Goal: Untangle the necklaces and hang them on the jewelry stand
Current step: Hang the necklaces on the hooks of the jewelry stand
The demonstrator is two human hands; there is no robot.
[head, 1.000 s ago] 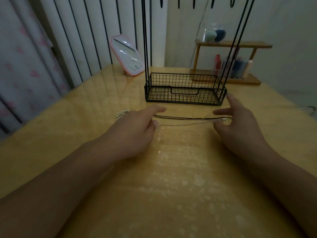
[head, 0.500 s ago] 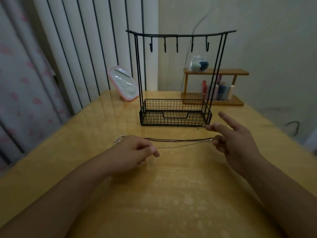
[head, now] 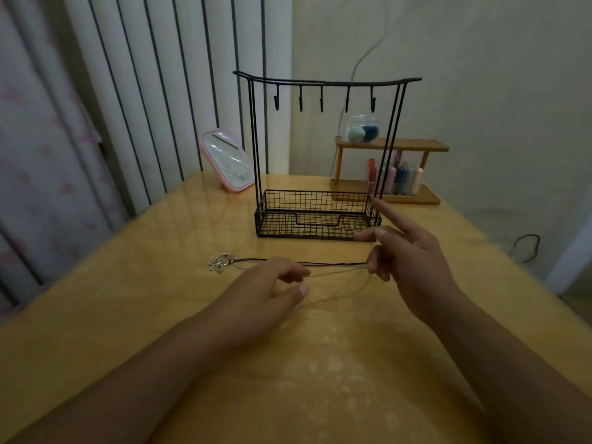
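A: Where do the necklaces [head: 333, 263] lie?

B: On the table [head: 134, 302], at 6 o'clock of the stand [head: 317, 219], near its basket. A dark cord runs straight across; a pale thin chain loops beneath it. Silver pendants [head: 220, 262] bunch at the 9 o'clock end.

A: And the left hand [head: 266, 288]?

B: Fingers curled over the cords' middle, thumb and forefinger close together. Whether they actually pinch a strand cannot be told.

A: The right hand [head: 413, 257]?

B: At the 3 o'clock end it pinches the cords between thumb and a bent finger, the other fingers spread toward the basket.

A: Anything on the hooks [head: 321, 100]?

B: All five bare. A pink mirror [head: 228, 161] stands at the stand's 10 o'clock, a wooden shelf [head: 390, 145] at 2 o'clock.
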